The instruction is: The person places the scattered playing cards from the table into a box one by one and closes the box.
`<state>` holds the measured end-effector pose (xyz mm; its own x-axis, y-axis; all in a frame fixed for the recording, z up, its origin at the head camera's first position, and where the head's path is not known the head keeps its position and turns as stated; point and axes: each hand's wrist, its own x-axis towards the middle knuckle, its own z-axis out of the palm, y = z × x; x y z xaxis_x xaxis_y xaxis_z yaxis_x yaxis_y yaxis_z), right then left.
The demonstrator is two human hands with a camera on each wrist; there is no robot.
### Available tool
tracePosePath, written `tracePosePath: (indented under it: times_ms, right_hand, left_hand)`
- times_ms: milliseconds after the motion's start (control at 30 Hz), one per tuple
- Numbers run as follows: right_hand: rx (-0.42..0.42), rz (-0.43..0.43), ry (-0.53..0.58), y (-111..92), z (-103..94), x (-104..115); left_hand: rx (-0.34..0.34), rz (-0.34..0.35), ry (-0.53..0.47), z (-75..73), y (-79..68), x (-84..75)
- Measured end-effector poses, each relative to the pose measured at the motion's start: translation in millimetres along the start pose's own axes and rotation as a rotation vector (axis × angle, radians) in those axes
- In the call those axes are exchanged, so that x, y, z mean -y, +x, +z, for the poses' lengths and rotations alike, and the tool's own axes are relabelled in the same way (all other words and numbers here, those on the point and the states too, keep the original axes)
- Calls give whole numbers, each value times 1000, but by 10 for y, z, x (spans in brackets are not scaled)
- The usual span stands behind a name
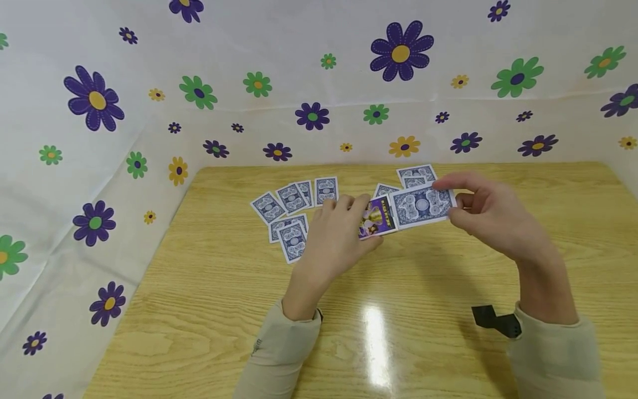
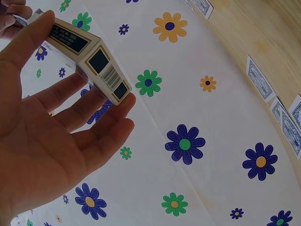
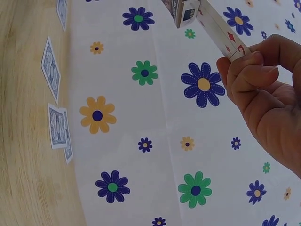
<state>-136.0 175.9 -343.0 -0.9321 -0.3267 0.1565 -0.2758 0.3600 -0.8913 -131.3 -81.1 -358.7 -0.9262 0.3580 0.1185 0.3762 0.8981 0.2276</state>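
My left hand (image 1: pixel 335 235) grips a purple-fronted playing card box (image 1: pixel 377 217) between thumb and fingers, above the table. The left wrist view shows the box's white end with a barcode (image 2: pixel 111 78). At the box's right-hand mouth is a blue-backed playing card (image 1: pixel 422 205), most of its length outside. My right hand (image 1: pixel 490 216) pinches the card's outer end between thumb and fingers. In the right wrist view the card's underside (image 3: pixel 221 29) bears red diamonds. Whether more cards lie beneath it I cannot tell.
Several blue-backed cards (image 1: pixel 268 208) lie face down on the wooden table (image 1: pixel 209 310) left of the box, some overlapping. Behind the box lie a few more face-down cards (image 1: pixel 416 171). A white flower-print cloth (image 1: pixel 279 50) hangs along the back and left sides.
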Motion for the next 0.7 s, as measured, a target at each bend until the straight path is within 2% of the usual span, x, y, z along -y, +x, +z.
tracePosePath:
  times_ms: [700]
  right_hand:
    - [43, 5, 13, 17, 54, 10]
  left_hand:
    - [-16, 5, 22, 7, -5, -17]
